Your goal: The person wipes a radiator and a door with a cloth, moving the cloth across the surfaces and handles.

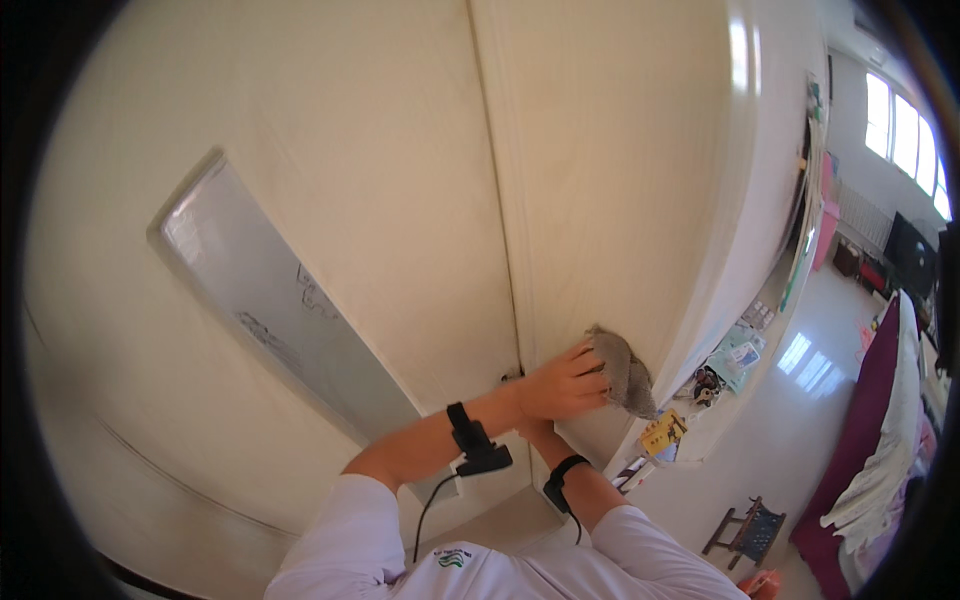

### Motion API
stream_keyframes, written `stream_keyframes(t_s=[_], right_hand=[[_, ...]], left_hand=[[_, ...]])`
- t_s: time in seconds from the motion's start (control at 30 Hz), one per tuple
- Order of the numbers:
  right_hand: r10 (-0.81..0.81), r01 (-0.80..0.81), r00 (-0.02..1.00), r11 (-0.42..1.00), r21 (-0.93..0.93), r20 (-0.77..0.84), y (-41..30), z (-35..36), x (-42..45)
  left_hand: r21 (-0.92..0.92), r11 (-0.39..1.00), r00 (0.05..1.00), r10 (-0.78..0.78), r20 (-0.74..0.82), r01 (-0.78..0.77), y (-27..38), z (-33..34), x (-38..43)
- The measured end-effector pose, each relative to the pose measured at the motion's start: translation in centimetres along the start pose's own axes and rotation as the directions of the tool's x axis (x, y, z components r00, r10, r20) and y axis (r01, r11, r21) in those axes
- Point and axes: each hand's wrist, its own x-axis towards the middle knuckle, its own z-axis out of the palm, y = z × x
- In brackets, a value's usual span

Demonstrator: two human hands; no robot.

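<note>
My left hand (pixel 566 384) grips a grey-brown cloth (pixel 624 371) and presses it flat on the cream door frame (pixel 600 225). The left forearm crosses over my right one. Most of my right hand (pixel 534 429) is hidden behind the left hand and wrist, so its fingers cannot be seen. It lies close to the seam between the frame and the cream door (pixel 375 150). A small dark metal latch part (pixel 512 375) shows at that seam, just above my left wrist. A long frosted glass panel (pixel 300 315) with dark line drawings is set into the door.
At right, a shelf (pixel 709 442) holds keys (pixel 705 386), a yellow packet (pixel 664 433) and papers. A small folding stool (pixel 750 531) stands on the glossy floor (pixel 810 390). Beyond it is a bed with a purple cover (pixel 855 450). Black straps with cables circle both wrists.
</note>
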Motion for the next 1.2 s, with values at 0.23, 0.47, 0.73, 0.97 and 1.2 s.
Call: stream_keyframes(t_s=[0.23, 0.47, 0.73, 0.97, 1.2], right_hand=[[0.321, -0.349, 0.834, 0.937, -0.022, 0.449, 1.6, -1.3, 0.7], [0.268, -0.306, 0.820, 0.952, -0.008, 0.506, -1.6, -3.0, 1.2], [0.287, -0.392, 0.801, 0.915, 0.099, 0.525, 0.3, -1.9, 0.8], [0.184, -0.282, 0.887, 0.942, 0.181, 0.424, 2.1, 0.8, 0.3], [0.260, -0.409, 0.787, 0.899, 0.158, 0.559, 1.0, -0.7, 1.2]], left_hand=[[0.518, 0.815, 0.966, -0.226, -0.127, 0.259, -11.3, -5.3, 5.4], [0.133, 0.738, 0.669, -0.501, -0.549, 0.662, -16.7, -10.2, 6.2], [-0.017, 0.615, 0.557, -0.725, -0.405, 0.788, -11.3, -5.3, 1.1], [0.114, 0.310, 0.324, -0.936, -0.136, 0.944, -1.9, 2.3, -6.4], [0.173, 0.440, 0.469, -0.862, -0.195, 0.881, -0.4, 0.3, -4.4]])
